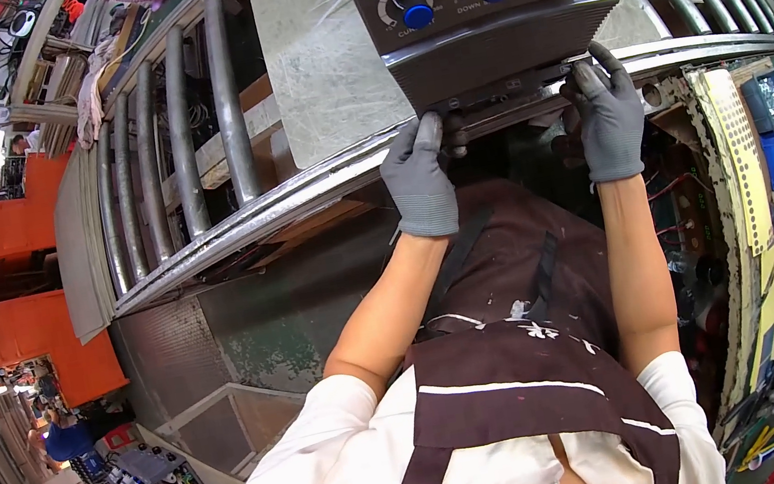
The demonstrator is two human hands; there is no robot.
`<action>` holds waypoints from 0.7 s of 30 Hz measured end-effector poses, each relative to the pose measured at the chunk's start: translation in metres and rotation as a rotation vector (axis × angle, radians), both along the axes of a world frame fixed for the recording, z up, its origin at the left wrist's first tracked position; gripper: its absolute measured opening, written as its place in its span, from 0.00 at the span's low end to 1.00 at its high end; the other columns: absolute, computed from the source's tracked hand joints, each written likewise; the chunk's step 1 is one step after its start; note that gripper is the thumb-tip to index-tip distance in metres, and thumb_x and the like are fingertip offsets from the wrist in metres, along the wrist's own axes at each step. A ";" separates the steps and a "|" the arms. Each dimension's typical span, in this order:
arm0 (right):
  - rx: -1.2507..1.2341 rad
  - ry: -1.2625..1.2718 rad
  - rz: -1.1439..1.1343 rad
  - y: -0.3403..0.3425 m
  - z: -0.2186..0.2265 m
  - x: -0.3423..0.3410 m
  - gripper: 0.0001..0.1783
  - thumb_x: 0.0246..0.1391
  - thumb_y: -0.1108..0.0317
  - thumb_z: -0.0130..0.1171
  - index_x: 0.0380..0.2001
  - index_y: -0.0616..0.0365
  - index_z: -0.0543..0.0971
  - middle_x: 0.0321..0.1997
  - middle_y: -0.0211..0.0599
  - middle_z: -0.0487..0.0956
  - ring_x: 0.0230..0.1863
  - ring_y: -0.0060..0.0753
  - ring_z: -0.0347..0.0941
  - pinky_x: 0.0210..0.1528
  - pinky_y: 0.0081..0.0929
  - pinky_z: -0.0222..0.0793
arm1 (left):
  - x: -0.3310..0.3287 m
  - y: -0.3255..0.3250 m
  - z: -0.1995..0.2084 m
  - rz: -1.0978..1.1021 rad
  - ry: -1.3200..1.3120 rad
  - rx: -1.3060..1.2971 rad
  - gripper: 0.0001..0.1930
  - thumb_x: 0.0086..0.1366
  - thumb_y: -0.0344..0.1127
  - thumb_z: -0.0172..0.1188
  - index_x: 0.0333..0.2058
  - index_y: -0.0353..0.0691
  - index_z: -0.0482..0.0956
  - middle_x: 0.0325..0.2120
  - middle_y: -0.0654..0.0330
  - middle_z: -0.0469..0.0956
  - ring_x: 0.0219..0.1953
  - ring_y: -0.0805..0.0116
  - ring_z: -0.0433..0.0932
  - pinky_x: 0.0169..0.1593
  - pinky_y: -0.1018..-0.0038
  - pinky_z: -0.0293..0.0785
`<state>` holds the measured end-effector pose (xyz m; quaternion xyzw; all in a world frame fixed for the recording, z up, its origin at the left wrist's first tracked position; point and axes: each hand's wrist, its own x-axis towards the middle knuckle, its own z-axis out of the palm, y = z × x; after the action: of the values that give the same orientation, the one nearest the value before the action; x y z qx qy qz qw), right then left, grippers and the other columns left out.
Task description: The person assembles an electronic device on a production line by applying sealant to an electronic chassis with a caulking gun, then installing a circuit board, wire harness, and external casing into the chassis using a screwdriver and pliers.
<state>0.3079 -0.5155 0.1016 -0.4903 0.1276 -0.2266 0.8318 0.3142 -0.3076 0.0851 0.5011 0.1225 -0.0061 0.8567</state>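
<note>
Steel roller conveyor (189,142) bears grey control box (486,34); gloved left hand (420,181), right hand (605,111) grip its lower edge.

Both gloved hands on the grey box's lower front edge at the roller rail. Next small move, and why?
Probably ease the grey control box a little further onto the rollers: left hand and right hand grip only its lower edge, which sits right at the conveyor rail.
</note>
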 end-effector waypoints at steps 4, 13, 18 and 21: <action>-0.011 0.028 -0.015 0.000 -0.001 0.002 0.23 0.55 0.74 0.57 0.54 0.65 0.66 0.38 0.35 0.77 0.34 0.21 0.73 0.39 0.20 0.72 | -0.001 0.000 0.005 -0.036 -0.003 -0.027 0.09 0.63 0.31 0.58 0.37 0.31 0.79 0.30 0.65 0.77 0.32 0.80 0.72 0.37 0.84 0.68; 0.003 0.016 -0.077 0.003 0.002 0.006 0.21 0.54 0.76 0.58 0.51 0.67 0.68 0.37 0.36 0.77 0.32 0.21 0.73 0.37 0.19 0.72 | -0.002 -0.001 0.008 -0.035 -0.029 -0.098 0.08 0.64 0.31 0.57 0.38 0.33 0.78 0.31 0.63 0.78 0.31 0.78 0.74 0.33 0.81 0.73; 0.020 -0.010 -0.111 0.002 -0.003 0.009 0.20 0.53 0.77 0.58 0.49 0.67 0.70 0.39 0.39 0.78 0.37 0.26 0.75 0.41 0.22 0.75 | -0.003 -0.003 0.019 -0.071 -0.002 -0.114 0.09 0.65 0.33 0.54 0.40 0.34 0.76 0.30 0.59 0.79 0.28 0.73 0.76 0.29 0.80 0.72; 0.030 -0.028 -0.097 0.003 -0.004 0.009 0.20 0.52 0.77 0.58 0.49 0.67 0.70 0.40 0.39 0.78 0.37 0.26 0.75 0.40 0.22 0.75 | -0.001 -0.002 0.020 -0.102 0.009 -0.190 0.10 0.66 0.33 0.53 0.41 0.33 0.75 0.29 0.57 0.78 0.27 0.73 0.75 0.28 0.80 0.71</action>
<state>0.3166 -0.5124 0.0972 -0.4680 0.1430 -0.2716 0.8287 0.3128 -0.3100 0.1052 0.4232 0.0996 -0.0638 0.8983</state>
